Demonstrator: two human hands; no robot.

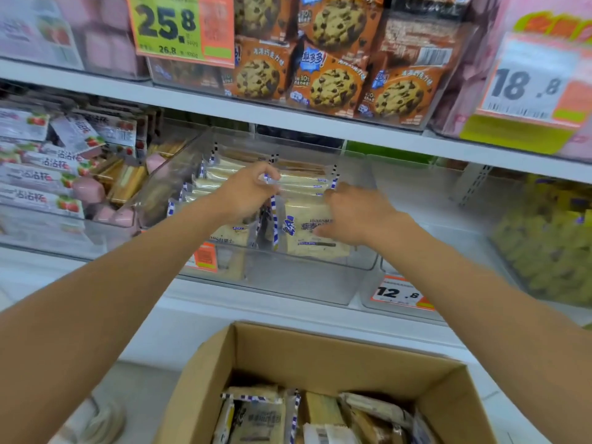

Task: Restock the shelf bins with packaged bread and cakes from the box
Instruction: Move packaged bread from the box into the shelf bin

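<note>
A clear plastic bin on the middle shelf holds several cream-coloured bread packs with blue-and-white striped edges. My left hand reaches into the bin and pinches the striped edge of a pack standing on end. My right hand rests with spread fingers on the front bread pack, pressing it from the right. Below, an open cardboard box holds more of the same packs, lying loose at its bottom.
Chocolate-chip cookie packs fill the bin on the shelf above. Strawberry snack packs fill the left bin. A bin of yellow packs stands at right, and orange price tags hang on the bin fronts.
</note>
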